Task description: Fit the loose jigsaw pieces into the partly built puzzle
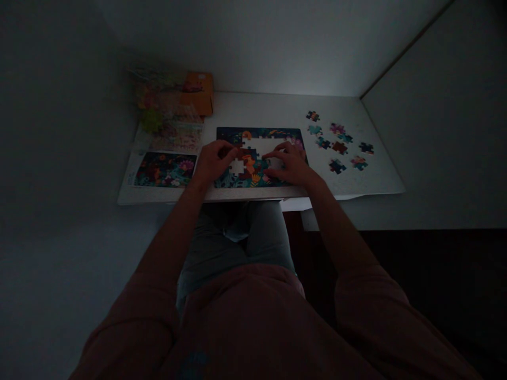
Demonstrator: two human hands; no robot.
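A partly assembled jigsaw puzzle [257, 182], dark with bright orange and teal figures, lies flat on the white table with pale gaps in its middle. Over its left side is my left hand [216, 161], thumb and forefinger pinched at a reddish-brown puzzle piece [240, 154]. The dim light blurs where that piece meets its neighbours. My right hand [291, 162] rests over the right part of the puzzle, its fingers apart and curved, with the forefinger and thumb tips near the central gaps. Part of the puzzle's right side is hidden beneath it.
Several loose puzzle pieces [339, 148] lie spread on the right of the white table [257, 108]. At left are a reference picture [164, 170], an orange box [200, 95] and a clear bag-like wrapping [174, 111] with colourful prints. Walls stand behind and on the left.
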